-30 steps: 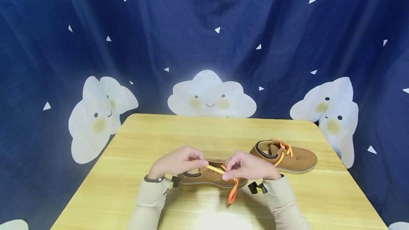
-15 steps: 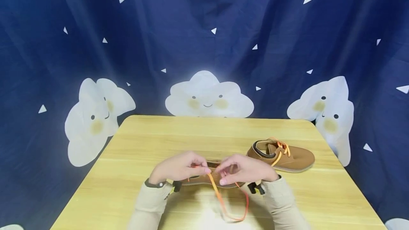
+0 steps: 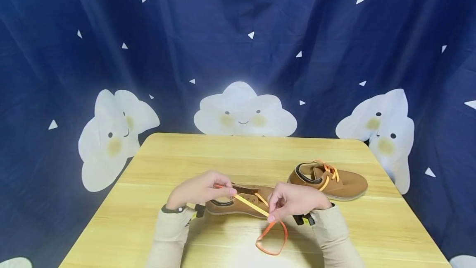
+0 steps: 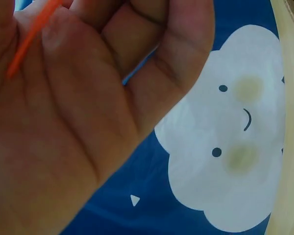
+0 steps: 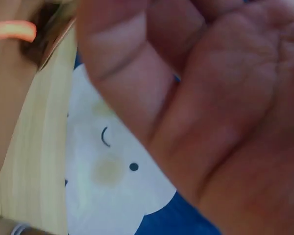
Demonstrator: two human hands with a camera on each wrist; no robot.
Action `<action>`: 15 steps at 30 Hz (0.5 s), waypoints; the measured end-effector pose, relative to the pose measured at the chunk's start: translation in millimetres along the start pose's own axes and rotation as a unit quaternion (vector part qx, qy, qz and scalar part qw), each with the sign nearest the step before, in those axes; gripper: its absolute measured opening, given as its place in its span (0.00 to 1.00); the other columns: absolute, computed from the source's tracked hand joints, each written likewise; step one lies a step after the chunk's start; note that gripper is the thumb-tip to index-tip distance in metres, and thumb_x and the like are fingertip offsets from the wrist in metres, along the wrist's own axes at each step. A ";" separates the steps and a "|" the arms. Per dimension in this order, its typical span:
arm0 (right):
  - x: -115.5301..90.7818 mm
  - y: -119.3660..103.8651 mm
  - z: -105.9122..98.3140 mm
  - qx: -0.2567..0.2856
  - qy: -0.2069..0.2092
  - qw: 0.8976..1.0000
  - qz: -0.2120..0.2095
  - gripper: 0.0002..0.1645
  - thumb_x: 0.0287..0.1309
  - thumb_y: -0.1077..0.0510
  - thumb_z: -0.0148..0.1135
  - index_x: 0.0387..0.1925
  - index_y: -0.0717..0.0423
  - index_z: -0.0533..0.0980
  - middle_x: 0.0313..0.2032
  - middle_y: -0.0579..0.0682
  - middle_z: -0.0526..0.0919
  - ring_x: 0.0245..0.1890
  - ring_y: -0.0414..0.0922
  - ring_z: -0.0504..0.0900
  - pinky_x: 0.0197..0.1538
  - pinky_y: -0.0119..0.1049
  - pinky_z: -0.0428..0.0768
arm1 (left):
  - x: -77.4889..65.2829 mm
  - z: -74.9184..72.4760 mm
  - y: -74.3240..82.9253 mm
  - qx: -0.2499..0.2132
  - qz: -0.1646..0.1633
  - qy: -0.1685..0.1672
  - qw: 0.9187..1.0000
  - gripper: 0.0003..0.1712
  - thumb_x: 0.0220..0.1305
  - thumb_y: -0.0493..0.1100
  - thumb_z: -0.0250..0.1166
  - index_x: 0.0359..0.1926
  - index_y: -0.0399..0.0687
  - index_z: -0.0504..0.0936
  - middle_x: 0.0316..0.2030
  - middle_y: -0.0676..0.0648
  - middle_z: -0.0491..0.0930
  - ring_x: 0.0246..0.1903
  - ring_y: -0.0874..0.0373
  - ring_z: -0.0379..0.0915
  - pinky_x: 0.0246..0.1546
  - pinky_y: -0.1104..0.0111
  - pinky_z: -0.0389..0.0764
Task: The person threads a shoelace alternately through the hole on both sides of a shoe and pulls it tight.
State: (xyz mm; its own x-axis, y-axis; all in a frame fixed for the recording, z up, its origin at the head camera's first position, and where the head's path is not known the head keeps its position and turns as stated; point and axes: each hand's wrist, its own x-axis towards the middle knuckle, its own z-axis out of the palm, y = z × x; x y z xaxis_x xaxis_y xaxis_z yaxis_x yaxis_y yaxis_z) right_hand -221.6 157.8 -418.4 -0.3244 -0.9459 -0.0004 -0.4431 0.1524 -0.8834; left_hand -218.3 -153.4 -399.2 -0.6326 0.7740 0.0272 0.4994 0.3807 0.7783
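Orange lace stretched between the left hand and right hand, both pinching it; keeping it flat probably helped.

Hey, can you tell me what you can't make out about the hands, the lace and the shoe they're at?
Head view: the toe of the nearer shoe, hidden behind the right hand.
Head view: part of the orange lace, covered by the left hand.
Left wrist view: that hand's pinch on the lace, cut off by the top edge.
Right wrist view: a dark brown shape, too blurred to identify.
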 end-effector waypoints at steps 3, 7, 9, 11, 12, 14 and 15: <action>5.2 3.4 3.1 -0.003 -0.012 1.000 0.001 0.12 0.66 0.58 0.68 0.29 0.61 0.85 0.21 0.54 0.77 0.22 0.26 0.67 0.26 0.21 0.68 | 1.6 2.2 2.0 0.007 0.000 -0.003 1.000 0.18 0.76 0.49 0.61 0.30 0.45 0.83 0.21 0.58 0.68 0.19 0.72 0.59 0.23 0.78 0.64; 27.4 3.7 13.5 -0.029 0.040 0.998 -0.029 0.10 0.70 0.56 0.65 0.31 0.54 0.82 0.23 0.48 0.76 0.24 0.27 0.70 0.28 0.23 0.71 | 11.4 10.5 7.6 0.027 0.016 -0.033 0.999 0.17 0.76 0.53 0.60 0.33 0.49 0.85 0.23 0.60 0.71 0.21 0.73 0.60 0.25 0.78 0.65; 36.2 2.6 17.9 -0.038 0.078 0.996 -0.038 0.12 0.70 0.55 0.65 0.29 0.53 0.81 0.22 0.47 0.74 0.24 0.28 0.70 0.28 0.23 0.71 | 15.5 13.3 9.0 0.032 0.019 -0.047 0.998 0.17 0.76 0.54 0.60 0.33 0.52 0.85 0.22 0.62 0.69 0.21 0.74 0.59 0.25 0.79 0.65; 39.7 1.5 20.1 -0.031 0.097 0.994 -0.040 0.15 0.69 0.55 0.66 0.25 0.54 0.82 0.21 0.46 0.74 0.24 0.28 0.70 0.28 0.23 0.71 | 16.9 13.9 8.8 0.029 0.012 -0.050 0.998 0.16 0.76 0.53 0.61 0.32 0.52 0.84 0.22 0.62 0.69 0.21 0.74 0.59 0.26 0.79 0.65; 39.6 1.4 20.3 -0.029 0.100 0.994 -0.039 0.16 0.69 0.56 0.66 0.23 0.55 0.82 0.20 0.47 0.74 0.23 0.28 0.70 0.28 0.22 0.71 | 16.5 13.5 7.8 0.026 0.006 -0.049 0.998 0.16 0.76 0.53 0.61 0.32 0.50 0.84 0.22 0.62 0.68 0.21 0.73 0.58 0.25 0.79 0.64; 36.7 1.4 19.4 -0.018 0.087 0.996 -0.028 0.17 0.68 0.57 0.67 0.22 0.56 0.84 0.19 0.48 0.75 0.22 0.27 0.69 0.27 0.21 0.70 | 14.2 11.5 5.9 0.024 -0.007 -0.042 0.999 0.17 0.75 0.51 0.61 0.31 0.47 0.84 0.21 0.61 0.68 0.20 0.72 0.58 0.25 0.78 0.63; 34.7 1.5 18.7 -0.011 0.074 0.997 -0.022 0.16 0.68 0.57 0.67 0.22 0.57 0.85 0.19 0.50 0.76 0.21 0.27 0.68 0.27 0.21 0.69 | 13.0 10.6 5.0 0.023 -0.011 -0.037 0.999 0.17 0.75 0.50 0.62 0.31 0.45 0.84 0.21 0.61 0.67 0.19 0.72 0.58 0.24 0.78 0.63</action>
State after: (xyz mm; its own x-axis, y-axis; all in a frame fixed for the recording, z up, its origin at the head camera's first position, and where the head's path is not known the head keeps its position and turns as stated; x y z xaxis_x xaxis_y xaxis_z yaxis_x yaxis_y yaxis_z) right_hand -217.9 119.9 -428.5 -0.4230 -0.8995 0.1093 -0.4772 0.1186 -0.8708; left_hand -217.7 -136.1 -401.6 -0.5984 0.8003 -0.0370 0.5143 0.4192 0.7481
